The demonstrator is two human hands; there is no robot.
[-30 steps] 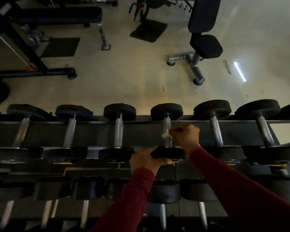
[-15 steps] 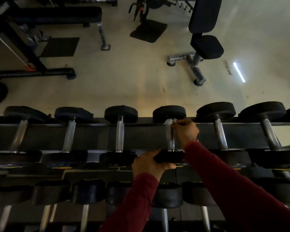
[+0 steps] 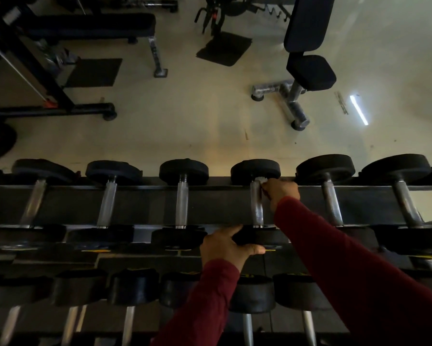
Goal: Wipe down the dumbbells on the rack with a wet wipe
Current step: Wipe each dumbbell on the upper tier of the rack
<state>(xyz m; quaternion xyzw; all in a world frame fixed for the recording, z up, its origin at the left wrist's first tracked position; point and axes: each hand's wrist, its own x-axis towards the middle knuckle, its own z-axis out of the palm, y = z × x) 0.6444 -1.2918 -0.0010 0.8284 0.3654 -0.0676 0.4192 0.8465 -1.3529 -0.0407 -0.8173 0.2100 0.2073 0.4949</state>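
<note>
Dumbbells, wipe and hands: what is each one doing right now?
Dumbbell being wiped: lying across the top rack, held at both ends.
Wet wipe: bunched against the far end of the handle.
Right hand: pinches the wipe.
Left hand: grips the near head.
Other dumbbells: racked, untouched.

One camera only, worn on my head, wide-angle, looking forward and steeply down over the rack (image 3: 210, 203). It sits close: my sleeves fill the lower right, and my hands reach the top row mid-frame. Past the rack it takes in the floor (image 3: 185, 116) and a bench (image 3: 309, 71) farther off.
</note>
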